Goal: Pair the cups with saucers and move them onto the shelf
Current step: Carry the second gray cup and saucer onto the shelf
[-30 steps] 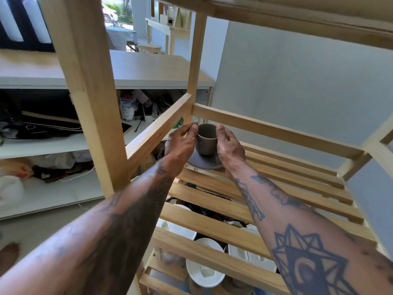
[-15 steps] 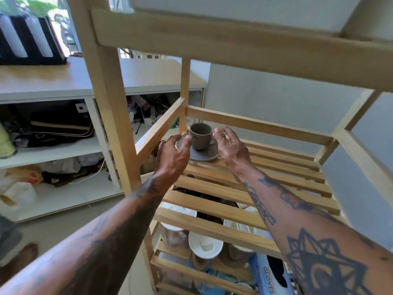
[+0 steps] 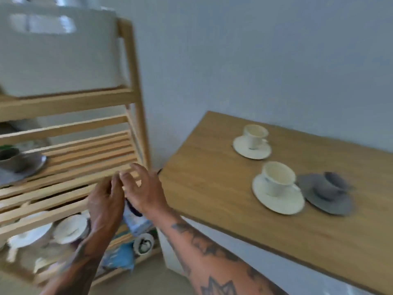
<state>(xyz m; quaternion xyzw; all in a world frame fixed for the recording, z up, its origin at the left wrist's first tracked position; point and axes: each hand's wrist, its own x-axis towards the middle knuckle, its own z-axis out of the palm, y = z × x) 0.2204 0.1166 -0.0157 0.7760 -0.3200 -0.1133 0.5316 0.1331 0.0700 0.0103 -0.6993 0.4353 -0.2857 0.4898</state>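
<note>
Head view, only one I've got, heavy motion blur. Both hands empty in front of the wooden shelf (image 3: 70,158). Left hand (image 3: 105,204) has its fingers (image 3: 114,184) loosely curled, gripping nothing. Right hand (image 3: 143,191) is just beside it, fingers (image 3: 136,169) spread open, also holding nothing. The two hands nearly touch at the fingertips; I can't tell if they actually make contact.

Grey cup (image 3: 10,159) sits upright on its grey saucer (image 3: 32,167) on the slatted middle level of the shelf, far left, partly cut by the frame edge. Well apart from both hands.

Counter (image 3: 212,188) is to the right of the shelf, wood top, against the wall. Three pairs on it:
- far white cup (image 3: 255,136) on a white saucer (image 3: 252,149), toward the wall
- near white cup (image 3: 277,177) on a larger white saucer (image 3: 278,198)
- second grey cup (image 3: 332,184) on a grey saucer (image 3: 328,201), just beside the near white pair, saucer rims touching or almost; too blurred to say which

All three cups look upright as far as I can tell.

Lower shelf level holds white dishes (image 3: 70,228) seen through the slats, plus a blue-and-white package (image 3: 136,222) behind the hands. White bin (image 3: 57,50) on the top level. Details down there are smeared, can't read more.
</note>
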